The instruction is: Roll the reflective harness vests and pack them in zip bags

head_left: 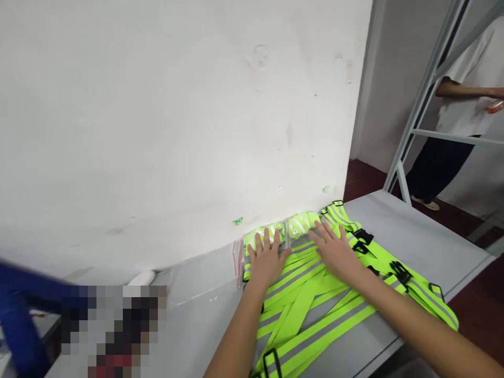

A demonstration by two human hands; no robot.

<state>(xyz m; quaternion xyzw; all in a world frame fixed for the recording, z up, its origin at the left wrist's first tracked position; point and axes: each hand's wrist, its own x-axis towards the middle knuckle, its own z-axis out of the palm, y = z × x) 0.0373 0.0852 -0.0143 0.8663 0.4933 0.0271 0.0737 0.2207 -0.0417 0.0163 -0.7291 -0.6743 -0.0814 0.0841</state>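
Both hands palm-down, fingers spread. Left hand (268,261) rests on a clear-bagged yellow-green packet (252,240) set against the white wall (177,131); right hand (337,253) has its fingertips at the near edge of a second bagged packet (301,223), just beside the first. Loose reflective straps (301,304), yellow-green with grey stripes, lie crisscrossed beneath the forearms on the grey table (417,231); black buckles (364,237) at right. Beyond a metal frame (405,137), another person (459,116) stands, white top, dark trousers.

Neon-yellow straps (304,302), grey-striped, crisscrossed on table (409,231); two bagged bundles (301,224) along wall (177,115).
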